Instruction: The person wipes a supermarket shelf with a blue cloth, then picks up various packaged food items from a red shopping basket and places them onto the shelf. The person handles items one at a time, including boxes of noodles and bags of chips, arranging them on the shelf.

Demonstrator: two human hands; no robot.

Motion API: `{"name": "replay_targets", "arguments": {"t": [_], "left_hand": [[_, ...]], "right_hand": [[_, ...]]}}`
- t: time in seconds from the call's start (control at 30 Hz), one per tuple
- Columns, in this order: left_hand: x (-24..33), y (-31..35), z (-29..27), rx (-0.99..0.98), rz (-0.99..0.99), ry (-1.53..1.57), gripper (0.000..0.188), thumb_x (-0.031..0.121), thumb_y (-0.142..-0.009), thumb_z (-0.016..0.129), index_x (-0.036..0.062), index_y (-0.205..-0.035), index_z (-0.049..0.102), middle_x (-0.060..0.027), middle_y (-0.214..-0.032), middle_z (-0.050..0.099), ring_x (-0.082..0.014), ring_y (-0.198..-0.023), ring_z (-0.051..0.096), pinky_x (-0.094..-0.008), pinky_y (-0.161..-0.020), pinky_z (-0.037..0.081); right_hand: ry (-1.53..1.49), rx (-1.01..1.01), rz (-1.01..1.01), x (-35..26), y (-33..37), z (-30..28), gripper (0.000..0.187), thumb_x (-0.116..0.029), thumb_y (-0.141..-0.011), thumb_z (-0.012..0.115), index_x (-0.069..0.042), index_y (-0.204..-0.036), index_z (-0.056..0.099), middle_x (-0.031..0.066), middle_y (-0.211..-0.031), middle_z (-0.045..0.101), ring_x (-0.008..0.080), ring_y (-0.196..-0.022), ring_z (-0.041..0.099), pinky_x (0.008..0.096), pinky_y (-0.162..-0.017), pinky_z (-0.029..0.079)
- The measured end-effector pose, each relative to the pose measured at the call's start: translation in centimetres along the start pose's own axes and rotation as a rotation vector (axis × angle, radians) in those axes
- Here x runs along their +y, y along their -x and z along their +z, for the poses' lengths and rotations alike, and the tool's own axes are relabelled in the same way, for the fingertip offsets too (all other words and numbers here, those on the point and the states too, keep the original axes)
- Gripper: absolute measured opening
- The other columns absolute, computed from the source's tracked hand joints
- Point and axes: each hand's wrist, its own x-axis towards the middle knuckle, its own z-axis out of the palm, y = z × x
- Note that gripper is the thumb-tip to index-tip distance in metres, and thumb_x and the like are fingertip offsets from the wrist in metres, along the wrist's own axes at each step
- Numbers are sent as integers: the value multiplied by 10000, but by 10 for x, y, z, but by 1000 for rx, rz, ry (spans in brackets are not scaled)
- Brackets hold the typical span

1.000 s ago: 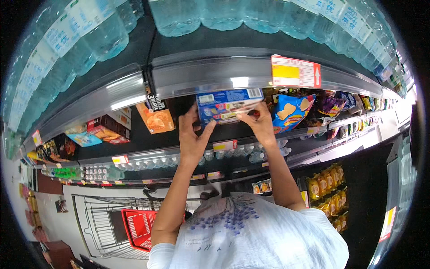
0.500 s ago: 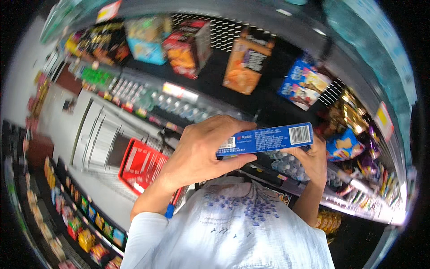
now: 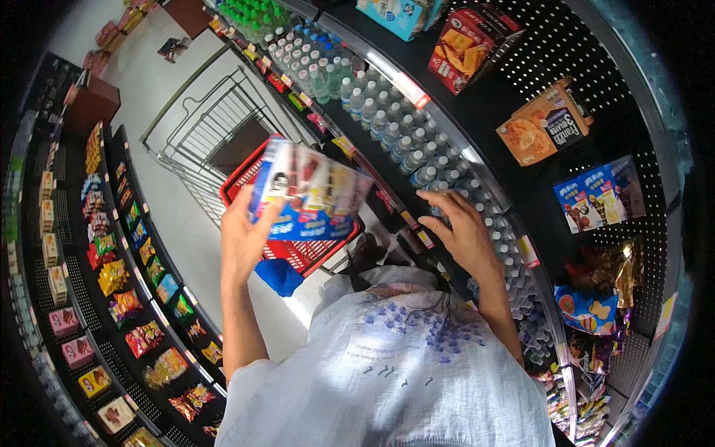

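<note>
A flat blue and white snack box (image 3: pixel 313 195), slightly smeared by motion, is gripped at its left end by my left hand (image 3: pixel 249 231). It hangs above a red shopping basket (image 3: pixel 302 252), hiding much of the basket. My right hand (image 3: pixel 463 229) holds nothing, its fingers apart, in front of rows of water bottles (image 3: pixel 406 138) on the shelf. Similar blue boxes (image 3: pixel 597 195) stand on the upper shelf to the right, beside an orange-brown box (image 3: pixel 538 130).
Beyond the basket stands a wire shopping cart (image 3: pixel 205 145) on the pale floor. A black shelf with bagged snacks (image 3: pixel 141 335) runs along the left. Up on the right are a red box (image 3: pixel 471 48) and a blue chip bag (image 3: pixel 587 311).
The box has moved from between both hands at the shelf leftward over the basket, in my left hand, turned to show its broad face. My right hand has let go. The view has swung left.
</note>
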Motion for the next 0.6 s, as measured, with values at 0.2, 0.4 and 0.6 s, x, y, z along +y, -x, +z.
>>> {"name": "replay_targets", "arguments": {"t": [0.2,0.4,0.6], "left_hand": [[-172,-9,-2,254,-234,-80,343,286,-930,702,-23,-1062,636,-124,-883,714,-156,-787,655,-325,-729,524],[-344,-4,52,396,-520,-146,374,246,-867,754,-43,-1068,629,-204,-954,717,-295,-875,691,-390,-816,520],[-440,13,83,415,-686,-166,416,188,-873,755,-125,-1083,577,-252,-1025,697,-325,-840,732,-411,-719,597]], "right_hand": [[1,-122,96,20,9,24,366,-96,-910,695,-32,-1263,626,147,-1096,657,278,-1012,671,368,-835,530],[-18,-86,198,42,25,39,320,-130,-926,681,-34,-1228,636,148,-1069,670,294,-972,664,381,-830,526],[-9,-24,274,46,41,36,299,-143,-929,678,-36,-1206,641,140,-1037,675,303,-943,654,389,-824,518]]}}
